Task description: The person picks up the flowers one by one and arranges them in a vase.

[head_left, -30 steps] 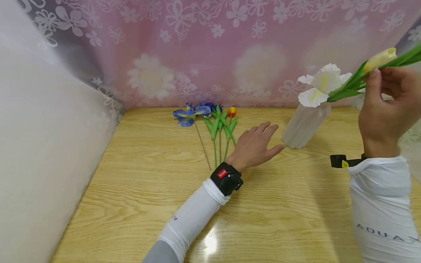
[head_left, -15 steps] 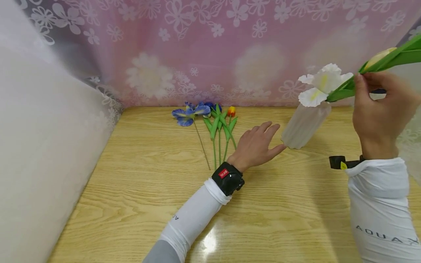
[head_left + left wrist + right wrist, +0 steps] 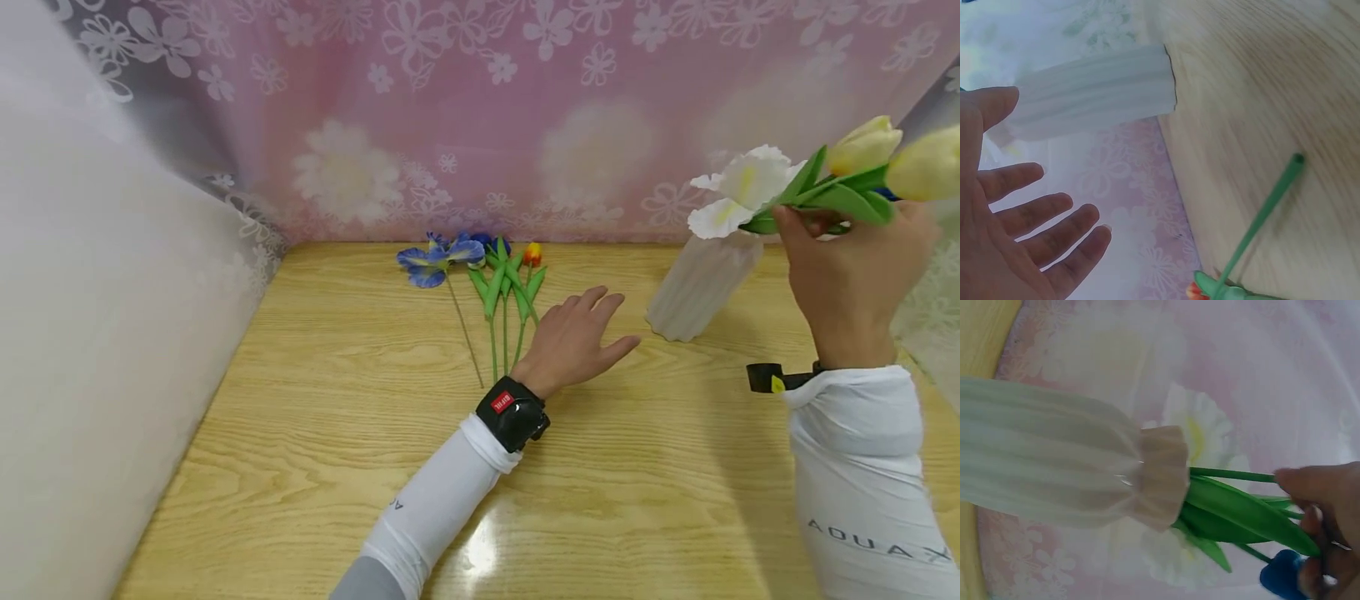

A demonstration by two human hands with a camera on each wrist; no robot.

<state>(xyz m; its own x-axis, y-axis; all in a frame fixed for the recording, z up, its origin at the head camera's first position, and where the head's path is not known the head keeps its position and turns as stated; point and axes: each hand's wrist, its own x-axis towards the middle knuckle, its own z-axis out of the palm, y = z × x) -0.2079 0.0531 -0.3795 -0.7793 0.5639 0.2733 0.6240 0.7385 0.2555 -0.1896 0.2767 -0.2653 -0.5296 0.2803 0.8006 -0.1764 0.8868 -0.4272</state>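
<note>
My right hand (image 3: pixel 851 271) pinches a green stem (image 3: pixel 1232 474) between thumb and fingers, just beyond the mouth of a white ribbed vase (image 3: pixel 701 287). Two pale yellow tulips (image 3: pixel 866 147) show above that hand, one partly cut off by the frame. A white iris (image 3: pixel 738 187) stands at the vase's mouth. In the right wrist view, broad green leaves (image 3: pixel 1241 512) come out of the vase and a blue flower (image 3: pixel 1282 575) lies close to the fingers. Left of the vase, my left hand (image 3: pixel 570 346) is spread over the table, holding nothing.
Blue irises (image 3: pixel 441 257), an orange-red tulip (image 3: pixel 532 253) and several green stems lie on the wooden table (image 3: pixel 337 467), left of and partly behind my left hand. A pink floral curtain (image 3: pixel 465 125) hangs along the back edge. A white wall (image 3: pixel 90 333) bounds the left side.
My right hand has moved left and down to the vase's mouth. The yellow tulips have come down and a second one now shows. My left hand has drawn back slightly from the vase.
</note>
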